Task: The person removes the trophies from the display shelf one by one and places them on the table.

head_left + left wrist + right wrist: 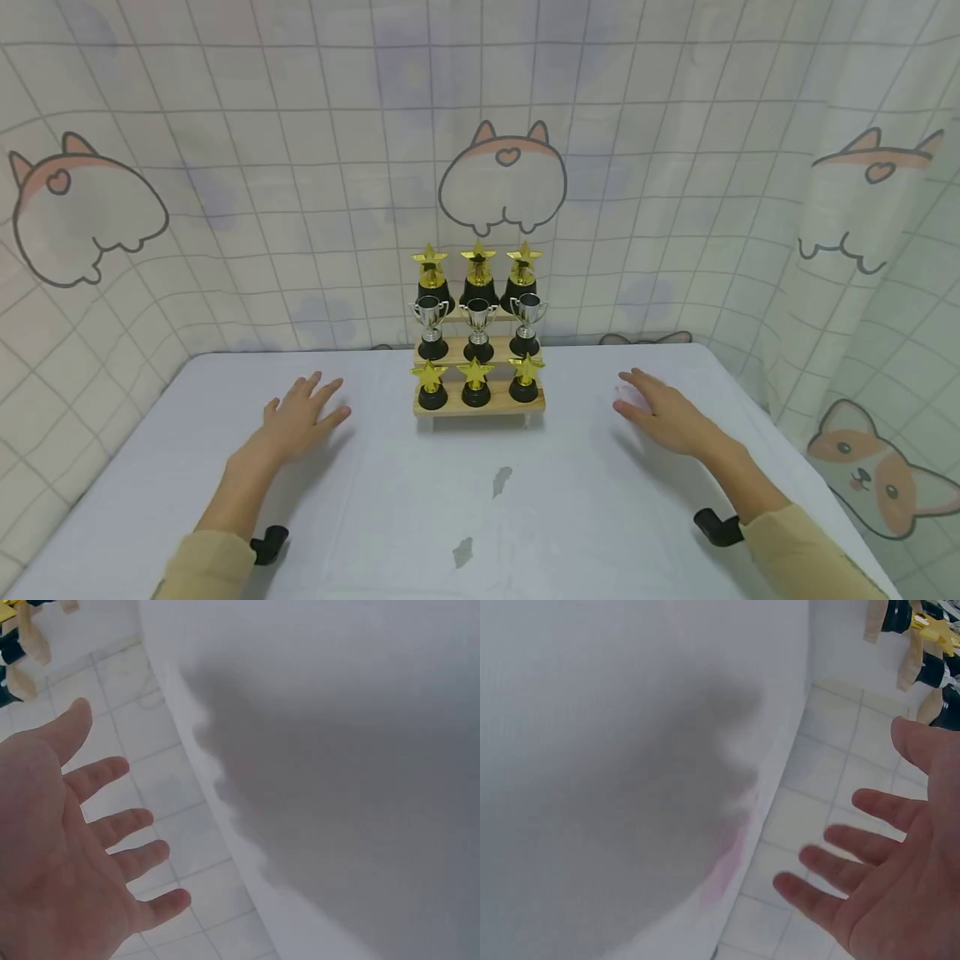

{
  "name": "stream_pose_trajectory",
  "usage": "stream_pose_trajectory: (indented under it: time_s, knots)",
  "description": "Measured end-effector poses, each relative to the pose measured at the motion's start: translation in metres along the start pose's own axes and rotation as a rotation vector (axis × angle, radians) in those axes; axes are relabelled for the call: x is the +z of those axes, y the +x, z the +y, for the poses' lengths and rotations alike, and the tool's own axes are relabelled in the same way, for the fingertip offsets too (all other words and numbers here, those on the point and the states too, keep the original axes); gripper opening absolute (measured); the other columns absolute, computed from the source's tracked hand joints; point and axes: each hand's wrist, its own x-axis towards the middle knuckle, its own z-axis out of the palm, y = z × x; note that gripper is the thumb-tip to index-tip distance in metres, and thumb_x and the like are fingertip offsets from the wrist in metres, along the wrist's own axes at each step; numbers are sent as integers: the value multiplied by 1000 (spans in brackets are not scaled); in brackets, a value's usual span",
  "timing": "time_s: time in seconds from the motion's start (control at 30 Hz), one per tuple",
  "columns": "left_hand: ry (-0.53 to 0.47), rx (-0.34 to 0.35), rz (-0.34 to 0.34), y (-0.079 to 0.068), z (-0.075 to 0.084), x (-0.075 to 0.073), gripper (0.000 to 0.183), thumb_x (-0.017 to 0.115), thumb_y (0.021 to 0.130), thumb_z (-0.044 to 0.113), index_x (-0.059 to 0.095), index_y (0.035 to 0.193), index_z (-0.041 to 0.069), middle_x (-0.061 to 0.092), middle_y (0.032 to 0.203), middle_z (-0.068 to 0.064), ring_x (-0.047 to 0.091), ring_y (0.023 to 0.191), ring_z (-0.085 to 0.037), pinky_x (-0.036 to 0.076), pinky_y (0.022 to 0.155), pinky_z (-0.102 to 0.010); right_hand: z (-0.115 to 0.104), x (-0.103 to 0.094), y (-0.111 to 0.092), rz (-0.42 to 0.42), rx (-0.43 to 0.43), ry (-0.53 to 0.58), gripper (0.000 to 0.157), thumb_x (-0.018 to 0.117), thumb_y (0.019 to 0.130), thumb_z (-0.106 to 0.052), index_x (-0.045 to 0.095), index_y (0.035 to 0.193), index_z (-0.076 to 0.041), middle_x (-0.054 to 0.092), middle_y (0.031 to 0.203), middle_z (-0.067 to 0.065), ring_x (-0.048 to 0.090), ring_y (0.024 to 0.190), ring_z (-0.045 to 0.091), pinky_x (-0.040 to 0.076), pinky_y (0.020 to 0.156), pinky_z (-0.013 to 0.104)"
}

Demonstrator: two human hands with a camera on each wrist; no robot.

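A three-step wooden stand (480,407) holds trophies in the middle of the table's far side. Gold star trophies on tall black bases (478,279) line its top step. Silver two-handled cups (477,321) fill the middle step, and small gold star trophies (476,382) stand on the lowest. To the left of the stand, my left hand (295,419) hovers over the table with fingers spread, holding nothing; its palm (67,847) shows in the left wrist view. On the other side my right hand (667,412) is likewise spread and bare, apart from the stand.
The table (375,500) wears a white cloth with two grey patches (502,481) in front of the stand. Behind and at both sides hangs a checked curtain (300,167) printed with cartoon dogs. Black wrist mounts (718,527) sit at both sleeves.
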Motion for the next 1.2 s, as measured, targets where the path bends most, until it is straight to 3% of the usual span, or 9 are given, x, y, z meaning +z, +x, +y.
stream_pose_trajectory:
  time_s: [0.2,0.33,0.43,0.53,0.8,1.03,1.2]
  knots:
    - [-83,52,17,0,7,4,61,57,105,44,48,150,4,32,156,-35,31,140,-58,27,97,-85,-1,11,5,30,-34,158,49,62,105,-32,58,136,5,60,136,24,57,126,44,46,103,60]
    - [-209,70,-6,0,12,6,57,59,105,40,51,148,2,37,153,-34,35,139,-57,30,104,-78,-5,19,6,17,-34,267,42,63,104,-28,61,131,4,65,130,21,65,115,35,54,95,50]
    - [-285,67,-29,2,18,6,57,59,105,43,53,147,4,42,152,-29,35,141,-52,30,111,-70,-9,22,8,-26,-11,376,41,63,105,-26,60,132,5,65,128,21,67,111,33,57,90,41]
    - [-329,57,-46,5,24,6,57,58,104,45,54,147,7,46,151,-24,39,140,-48,33,110,-68,-14,25,12,-78,21,502,41,62,105,-23,58,132,8,64,127,25,67,111,34,58,88,36]
    - [-478,36,-83,11,38,13,55,60,103,44,55,145,8,53,147,-16,46,137,-41,39,108,-64,-20,38,21,-147,77,698,42,57,107,-18,52,134,14,62,126,29,66,112,37,58,92,43]
    - [-546,32,-41,13,48,18,48,62,104,36,58,140,3,58,140,-19,53,130,-39,40,108,-63,-31,48,26,-148,131,830,46,57,107,-18,46,138,14,59,129,32,65,114,38,55,97,47]
    - [-567,14,34,15,55,21,43,64,104,30,58,138,4,60,137,-19,56,126,-36,43,106,-59,-42,49,30,-117,174,869,48,56,107,-18,43,143,11,58,129,33,66,111,34,55,97,46]
